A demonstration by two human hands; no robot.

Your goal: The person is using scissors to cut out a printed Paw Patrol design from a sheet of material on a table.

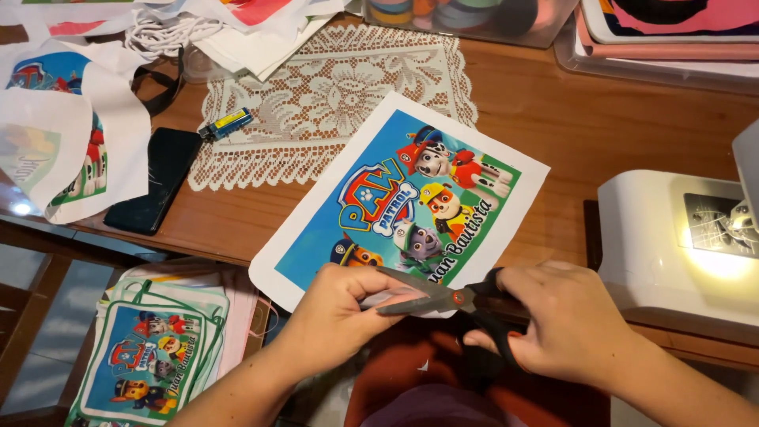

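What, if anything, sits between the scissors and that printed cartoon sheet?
Nothing visible: the scissors in the right hand already meet the near edge of the printed sheet, which the left hand grips there.

A brown wooden table [553, 103] is covered partly by a lace mat [316, 103]; lamp glare is seen at right.

desk [545, 103]: brown wood, fills the upper frame
lace doily [332, 95]: cream, upper centre
lighter [225, 123]: blue and yellow, on the doily's left edge
phone [154, 180]: black, left of the doily
printed cloth pieces [71, 119]: white, piled upper left
sewing machine [672, 245]: white, lamp lit, right edge
finished cartoon bags [150, 348]: stacked lower left, below the desk edge
clear box [474, 20]: top centre, colourful rolls inside
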